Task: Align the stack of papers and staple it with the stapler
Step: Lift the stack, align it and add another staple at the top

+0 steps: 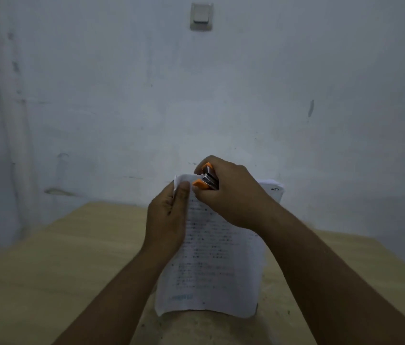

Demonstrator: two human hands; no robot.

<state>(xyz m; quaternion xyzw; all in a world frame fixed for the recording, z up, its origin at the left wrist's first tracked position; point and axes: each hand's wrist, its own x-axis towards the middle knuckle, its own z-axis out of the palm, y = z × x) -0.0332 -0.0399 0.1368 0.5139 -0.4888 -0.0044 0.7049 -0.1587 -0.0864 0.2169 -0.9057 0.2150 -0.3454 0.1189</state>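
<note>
A stack of printed white papers (211,265) is held up off the table, tilted toward me. My left hand (166,220) grips its upper left edge, thumb on the front near the top corner. My right hand (231,192) is wrapped around a small orange and silver stapler (206,180) placed at the stack's top left corner. The stapler's jaws sit over the paper edge; whether they are pressed shut is not clear. The right hand hides the upper right part of the sheets.
A light wooden table (59,257) lies below the papers, with small dark specks on its right side. Behind it is a pale, stained wall (246,95) with a switch plate (201,16) high up.
</note>
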